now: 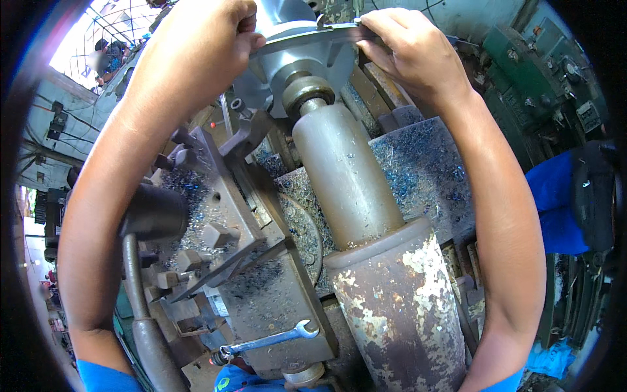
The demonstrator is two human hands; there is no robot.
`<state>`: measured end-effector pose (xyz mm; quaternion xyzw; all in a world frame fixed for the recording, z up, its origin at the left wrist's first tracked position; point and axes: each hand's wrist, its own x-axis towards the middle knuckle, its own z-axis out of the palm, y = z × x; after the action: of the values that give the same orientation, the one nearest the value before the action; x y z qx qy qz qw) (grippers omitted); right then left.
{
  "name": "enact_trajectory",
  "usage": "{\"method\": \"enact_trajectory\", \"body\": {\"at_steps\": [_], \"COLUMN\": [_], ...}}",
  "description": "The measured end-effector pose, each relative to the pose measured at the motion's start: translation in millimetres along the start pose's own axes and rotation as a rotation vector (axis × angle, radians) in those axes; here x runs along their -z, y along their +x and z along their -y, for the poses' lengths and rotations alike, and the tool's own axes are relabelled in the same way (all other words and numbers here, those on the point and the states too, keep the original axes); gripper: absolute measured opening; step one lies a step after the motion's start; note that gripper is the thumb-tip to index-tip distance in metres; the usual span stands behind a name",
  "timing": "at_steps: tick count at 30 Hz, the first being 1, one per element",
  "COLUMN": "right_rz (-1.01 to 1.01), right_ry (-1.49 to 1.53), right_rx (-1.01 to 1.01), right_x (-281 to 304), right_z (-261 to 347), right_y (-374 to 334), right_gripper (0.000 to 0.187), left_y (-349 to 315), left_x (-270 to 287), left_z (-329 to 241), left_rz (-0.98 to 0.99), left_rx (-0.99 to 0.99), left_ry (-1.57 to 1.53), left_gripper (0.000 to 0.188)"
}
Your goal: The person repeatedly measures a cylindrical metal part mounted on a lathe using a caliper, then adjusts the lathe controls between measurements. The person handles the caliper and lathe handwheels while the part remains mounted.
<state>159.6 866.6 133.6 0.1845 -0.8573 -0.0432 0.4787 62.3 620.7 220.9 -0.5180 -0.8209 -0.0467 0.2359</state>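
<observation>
A round grey metal workpiece (297, 49) is mounted at the far end of a lathe, beyond the long tailstock barrel (346, 176). Across its face lies a slim metal caliper (307, 34). My left hand (202, 49) grips the caliper's left end, fingers curled around it. My right hand (405, 49) pinches its right end near the workpiece's rim. Both forearms reach up from the lower edge, one on each side of the tailstock.
The rusty, flaking tailstock body (398, 307) fills the lower middle. The tool post and carriage (235, 222), strewn with blue metal chips, sit left of it. A spanner (271, 341) lies on the carriage's near end. A lever with a dark knob (153, 212) stands at left. Green machinery (535, 72) is at right.
</observation>
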Motion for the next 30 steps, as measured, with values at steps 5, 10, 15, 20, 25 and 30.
{"method": "enact_trajectory", "body": {"at_steps": [5,10,15,20,25,30], "right_rz": [0.014,0.187,0.352,0.372,0.409,0.364], "right_ry": [0.028,0.314,0.499,0.419,0.364,0.274], "right_rx": [-0.021,-0.294,-0.516,-0.592,-0.564,-0.425], "right_x": [34,96,165,259,345,396], "right_z": [8,42,88,152,226,284], "right_y": [29,73,110,158,191,209], "right_gripper": [0.015,0.02,0.027,0.032,0.032,0.034], "left_y": [-8,-17,-53,-108,-166,-214], "left_x": [23,60,126,211,284,342], "left_z": [1,11,12,-3,-19,-27], "left_rz": [-0.161,-0.159,-0.112,-0.032,-0.114,-0.16], "left_rx": [0.046,0.194,0.201,0.302,0.244,0.139], "left_ry": [-0.103,-0.486,-0.717,-0.965,-1.157,-1.208], "left_gripper": [0.017,0.016,0.015,0.014,0.016,0.017]}}
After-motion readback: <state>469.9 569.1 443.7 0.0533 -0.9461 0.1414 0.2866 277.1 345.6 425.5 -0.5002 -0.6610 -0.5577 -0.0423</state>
